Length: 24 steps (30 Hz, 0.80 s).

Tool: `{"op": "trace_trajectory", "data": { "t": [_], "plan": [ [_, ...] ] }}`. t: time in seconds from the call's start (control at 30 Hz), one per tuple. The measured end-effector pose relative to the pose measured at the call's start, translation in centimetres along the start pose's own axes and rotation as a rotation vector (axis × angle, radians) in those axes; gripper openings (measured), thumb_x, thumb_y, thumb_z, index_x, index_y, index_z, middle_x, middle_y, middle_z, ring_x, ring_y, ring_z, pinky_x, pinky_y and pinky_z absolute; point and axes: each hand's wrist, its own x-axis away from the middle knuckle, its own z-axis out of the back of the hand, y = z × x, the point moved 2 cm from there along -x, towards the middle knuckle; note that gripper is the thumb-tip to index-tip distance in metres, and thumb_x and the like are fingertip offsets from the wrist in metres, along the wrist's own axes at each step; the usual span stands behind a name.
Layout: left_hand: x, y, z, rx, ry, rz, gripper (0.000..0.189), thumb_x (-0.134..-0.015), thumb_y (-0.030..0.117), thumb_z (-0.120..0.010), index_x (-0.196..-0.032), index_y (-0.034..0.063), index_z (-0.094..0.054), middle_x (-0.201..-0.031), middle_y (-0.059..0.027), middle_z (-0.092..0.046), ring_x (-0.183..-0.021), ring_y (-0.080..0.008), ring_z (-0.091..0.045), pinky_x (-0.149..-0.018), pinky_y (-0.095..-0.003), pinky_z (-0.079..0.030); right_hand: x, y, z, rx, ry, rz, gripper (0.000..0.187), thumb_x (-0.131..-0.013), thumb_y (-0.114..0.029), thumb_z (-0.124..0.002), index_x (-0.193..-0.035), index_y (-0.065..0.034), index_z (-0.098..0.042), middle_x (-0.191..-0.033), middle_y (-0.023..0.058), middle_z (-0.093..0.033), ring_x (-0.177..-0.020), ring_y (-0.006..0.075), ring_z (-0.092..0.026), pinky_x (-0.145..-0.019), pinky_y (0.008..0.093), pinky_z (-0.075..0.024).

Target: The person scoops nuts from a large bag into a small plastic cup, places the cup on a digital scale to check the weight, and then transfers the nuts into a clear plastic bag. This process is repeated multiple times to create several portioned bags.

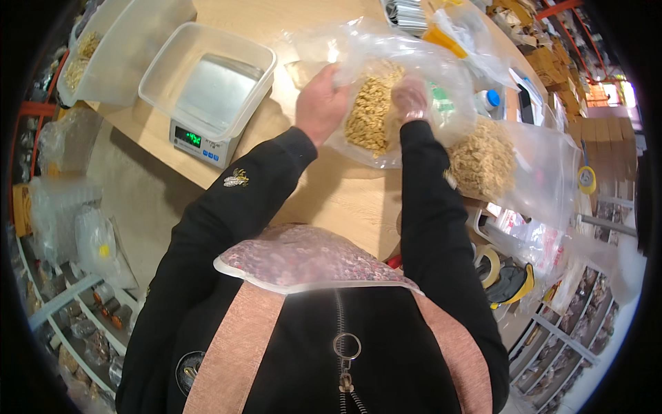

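Note:
A clear plastic bag [439,57] holding many small gold-coloured pieces [370,111] lies on the wooden table in front of me. My left hand [323,103] grips the bag's left edge between thumb and fingers. My right hand [410,98] is seen through the film, at the right side of the pieces; its fingers are blurred by the plastic, and whether they hold anything is unclear. To the right lies a second clear bag [543,171] with paler tan pieces [483,160]. On the left, a translucent plastic tub [150,83] rests on a digital scale [204,147] with a lit green display.
Another translucent tub [134,46] with some pieces inside stands at the far left corner of the table [227,13]. A bottle with a blue cap [492,98] is beyond the right bag. Tape rolls [487,265] lie at lower right, near shelving [563,336].

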Motion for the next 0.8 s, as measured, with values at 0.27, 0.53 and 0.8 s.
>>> {"op": "trace_trajectory", "data": {
  "t": [0.27, 0.53, 0.8],
  "plan": [
    [-0.6, 1.6, 0.8, -0.024, 0.069, -0.077, 0.026, -0.089, 0.016, -0.053, -0.112, 0.0033, -0.059, -0.095, -0.0177, -0.064, -0.085, -0.0297, -0.063, -0.073, -0.0326, -0.049, -7.3, 4.9, -6.6, 0.094, -0.346, 0.188, 0.015, -0.080, -0.017, -0.054, -0.078, -0.0074, -0.066, -0.078, 0.0130, -0.065, -0.073, 0.0309, -0.063, -0.066, 0.0396, -0.0493],
    [-0.5, 0.3, 0.8, -0.064, 0.137, -0.105, 0.025, -0.084, 0.013, -0.052, -0.105, 0.0029, -0.059, -0.087, -0.0187, -0.063, -0.078, -0.0359, -0.061, -0.068, -0.0387, -0.049, -7.0, 3.9, -2.0, 0.121, -0.389, 0.008, 0.017, -0.080, -0.022, -0.055, -0.081, -0.0090, -0.067, -0.081, 0.0158, -0.066, -0.080, 0.0310, -0.064, -0.073, 0.0403, -0.0493],
    [-0.5, 0.1, 0.6, -0.150, 0.130, -0.073, 0.023, -0.088, 0.020, -0.051, -0.103, 0.0044, -0.060, -0.084, -0.0176, -0.063, -0.079, -0.0346, -0.062, -0.070, -0.0406, -0.049, -2.7, -4.8, 7.4, -0.287, -0.368, -0.217, 0.027, -0.077, -0.028, -0.058, -0.093, -0.0097, -0.071, -0.086, 0.0214, -0.066, -0.084, 0.0327, -0.064, -0.076, 0.0419, -0.0491]
  ]
}}
